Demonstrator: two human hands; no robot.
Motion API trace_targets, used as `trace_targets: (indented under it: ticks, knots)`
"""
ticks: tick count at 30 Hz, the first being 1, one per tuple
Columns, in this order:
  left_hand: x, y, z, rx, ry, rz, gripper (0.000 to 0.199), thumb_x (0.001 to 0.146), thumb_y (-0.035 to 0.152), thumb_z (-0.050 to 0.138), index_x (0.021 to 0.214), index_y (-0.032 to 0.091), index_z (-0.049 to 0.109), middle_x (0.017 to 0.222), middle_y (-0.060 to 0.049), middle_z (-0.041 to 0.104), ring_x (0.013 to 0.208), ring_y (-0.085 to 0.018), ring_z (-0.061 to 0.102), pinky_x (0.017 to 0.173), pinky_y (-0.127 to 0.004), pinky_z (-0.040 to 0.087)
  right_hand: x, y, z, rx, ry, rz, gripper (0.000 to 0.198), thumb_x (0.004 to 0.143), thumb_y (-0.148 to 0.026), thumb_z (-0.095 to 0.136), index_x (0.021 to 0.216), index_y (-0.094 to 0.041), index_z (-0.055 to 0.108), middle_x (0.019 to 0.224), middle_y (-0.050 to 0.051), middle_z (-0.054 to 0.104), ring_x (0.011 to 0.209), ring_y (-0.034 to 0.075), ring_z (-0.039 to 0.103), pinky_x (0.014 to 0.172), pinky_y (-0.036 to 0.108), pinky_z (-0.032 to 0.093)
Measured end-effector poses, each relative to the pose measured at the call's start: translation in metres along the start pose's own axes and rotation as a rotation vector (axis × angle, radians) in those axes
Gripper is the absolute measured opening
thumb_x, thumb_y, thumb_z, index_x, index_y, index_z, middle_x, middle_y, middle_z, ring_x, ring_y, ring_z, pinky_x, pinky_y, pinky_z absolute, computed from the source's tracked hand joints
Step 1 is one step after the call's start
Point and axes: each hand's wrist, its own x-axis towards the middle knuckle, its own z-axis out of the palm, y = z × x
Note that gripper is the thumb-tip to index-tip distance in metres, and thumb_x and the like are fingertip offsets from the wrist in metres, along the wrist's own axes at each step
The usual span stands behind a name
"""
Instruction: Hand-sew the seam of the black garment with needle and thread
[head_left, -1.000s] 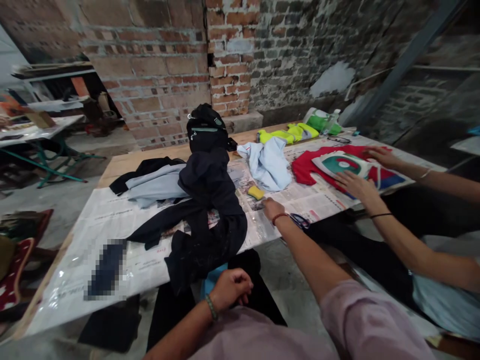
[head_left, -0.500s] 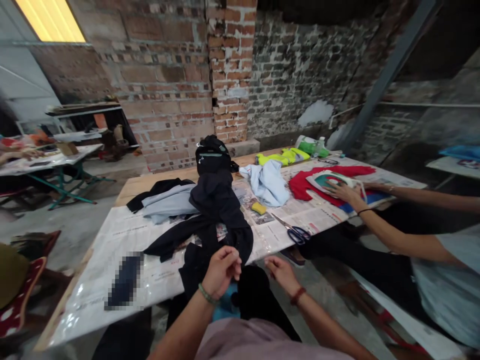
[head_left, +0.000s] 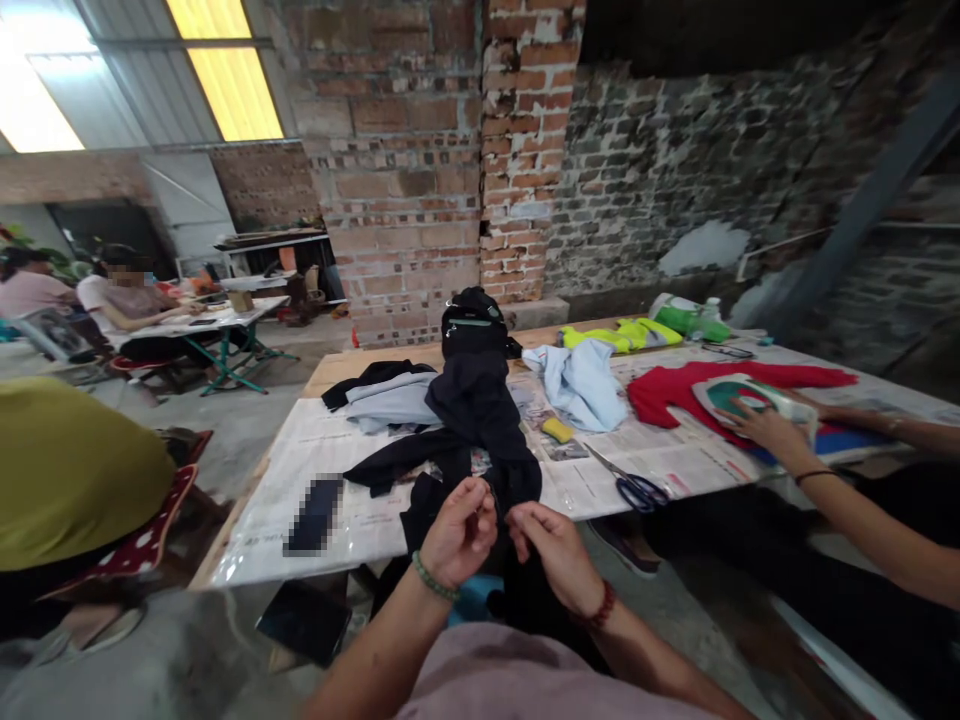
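My left hand (head_left: 463, 532), with a green bead bracelet at the wrist, is closed in a pinch in front of the table edge. Close to its right, my right hand (head_left: 556, 552) is pinched too, a red bracelet on its wrist. Whatever lies between the fingertips is too small to make out. Just beyond both hands a dark garment (head_left: 472, 395) is heaped on the table and hangs toward my lap. Scissors with dark handles (head_left: 637, 490) lie right of my hands, near the edge. A yellow sponge (head_left: 556, 430) sits farther back.
Newspaper under clear plastic covers the table (head_left: 255, 540). On it are a dark blurred-out flat object (head_left: 313, 515), grey cloth (head_left: 394, 402), a black bag (head_left: 474, 320), a light blue garment (head_left: 585, 385) and a yellow vest (head_left: 626, 335). At right a co-worker presses an iron (head_left: 739, 395) on red cloth (head_left: 667, 390).
My right hand has moved toward my left hand, so the fingertips are now close together. My view has turned left, bringing seated people at another table into sight.
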Motion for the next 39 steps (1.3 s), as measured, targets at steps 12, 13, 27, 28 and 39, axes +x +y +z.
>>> trace_targets:
  ticks: [12,13,27,28,39]
  knots:
    - [-0.005,-0.008,-0.023,0.064,0.054,-0.072,0.024,0.07,0.03,0.063,0.071,0.015,0.045,0.053,0.008,0.043,0.029,0.002,0.029,0.025,-0.01,0.018,0.008,-0.008,0.009,0.181,-0.282,0.091,0.046,0.068,-0.035,0.063,0.109,-0.02,0.049,0.078,0.002,0.059,0.051,0.009,0.051,0.044,0.021,0.038]
    - [-0.005,-0.008,-0.025,0.084,0.069,-0.073,0.024,0.07,0.03,0.063,0.071,0.015,0.045,0.052,0.008,0.043,0.029,0.002,0.028,0.025,-0.01,0.017,0.01,-0.01,0.01,0.186,-0.311,0.121,0.042,0.067,-0.036,0.064,0.104,-0.019,0.052,0.075,0.002,0.059,0.049,0.008,0.05,0.043,0.02,0.038]
    - [0.001,-0.006,-0.027,0.362,0.188,-0.051,0.027,0.067,0.036,0.064,0.073,0.016,0.047,0.061,0.005,0.053,0.032,0.0,0.035,0.028,-0.012,0.016,0.025,-0.008,-0.008,0.111,-0.22,0.202,0.027,0.065,-0.039,0.064,0.068,-0.015,0.053,0.038,-0.009,0.039,0.032,0.003,0.034,0.034,0.017,0.029]
    - [0.002,-0.006,-0.027,0.357,0.186,-0.055,0.026,0.067,0.036,0.063,0.072,0.016,0.047,0.061,0.006,0.053,0.032,0.0,0.035,0.028,-0.012,0.016,0.026,-0.009,-0.009,0.135,-0.221,0.208,0.027,0.065,-0.04,0.064,0.068,-0.015,0.053,0.039,-0.009,0.039,0.032,0.003,0.034,0.034,0.017,0.029]
    - [0.003,0.001,-0.025,0.052,0.086,-0.159,0.02,0.072,0.024,0.061,0.073,0.015,0.044,0.062,0.006,0.047,0.033,0.002,0.029,0.028,-0.01,0.015,0.027,-0.004,-0.004,0.218,-0.196,0.272,0.032,0.063,-0.042,0.064,0.075,-0.013,0.059,0.058,-0.002,0.056,0.036,0.005,0.045,0.034,0.018,0.033]
